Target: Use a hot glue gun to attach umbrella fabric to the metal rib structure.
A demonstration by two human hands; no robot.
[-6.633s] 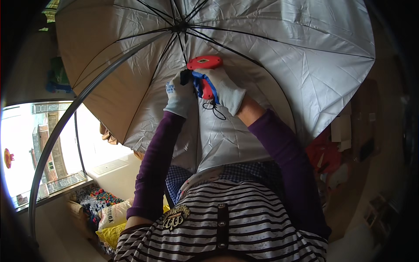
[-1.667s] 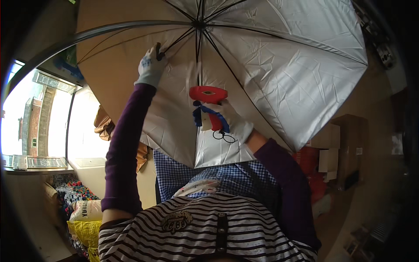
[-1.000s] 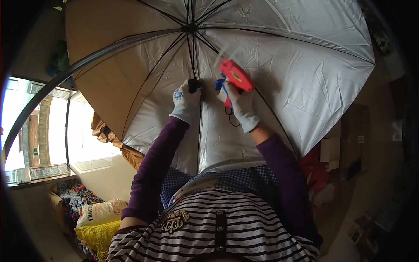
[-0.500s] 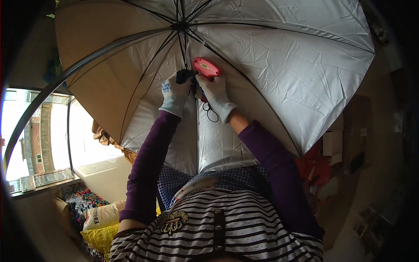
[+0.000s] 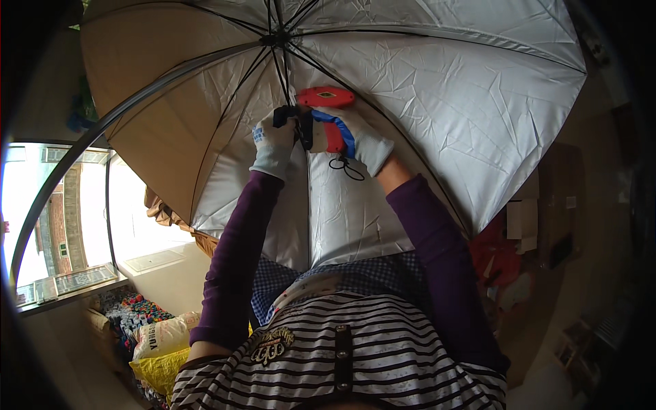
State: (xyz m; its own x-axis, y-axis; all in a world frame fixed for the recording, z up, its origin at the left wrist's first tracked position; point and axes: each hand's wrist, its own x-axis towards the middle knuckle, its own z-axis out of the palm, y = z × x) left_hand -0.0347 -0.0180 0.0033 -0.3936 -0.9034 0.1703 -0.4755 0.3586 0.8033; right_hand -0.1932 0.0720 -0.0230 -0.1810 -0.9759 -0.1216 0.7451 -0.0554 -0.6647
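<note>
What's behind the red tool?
The silver canopy shows around the red tool; whatever lies directly behind it and the right hand is covered.

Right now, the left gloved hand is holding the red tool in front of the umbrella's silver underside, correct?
Not the left: the head view shows the right gloved hand holding the red tool in front of the umbrella's silver underside.
</note>
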